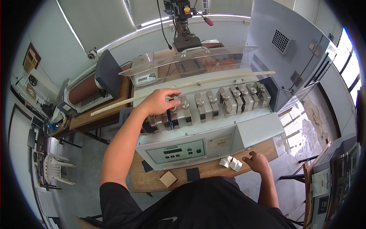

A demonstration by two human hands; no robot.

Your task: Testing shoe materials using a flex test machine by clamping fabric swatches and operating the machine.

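My left hand (160, 102) reaches over a row of metal clamps with round knobs on a grey bench machine (183, 131). Its thumb and forefinger are apart, with the thumb tip close to one knob (185, 104); the other fingers are partly hidden, and I see nothing held. At the front right, my right hand (259, 162) hovers at or rests on the wooden table, fingers loosely bent and apart. Just left of its fingertips lie two white, folded-looking pieces (231, 163); no grip on them shows. Whether the right palm touches the table I cannot tell.
A long pale rod (198, 83) lies behind the clamps, beneath a raised clear cover (225, 53). Along the table's front are a tan square block (167, 178) and a dark square sheet (193, 174). A machine with a brown roller (83, 89) stands left.
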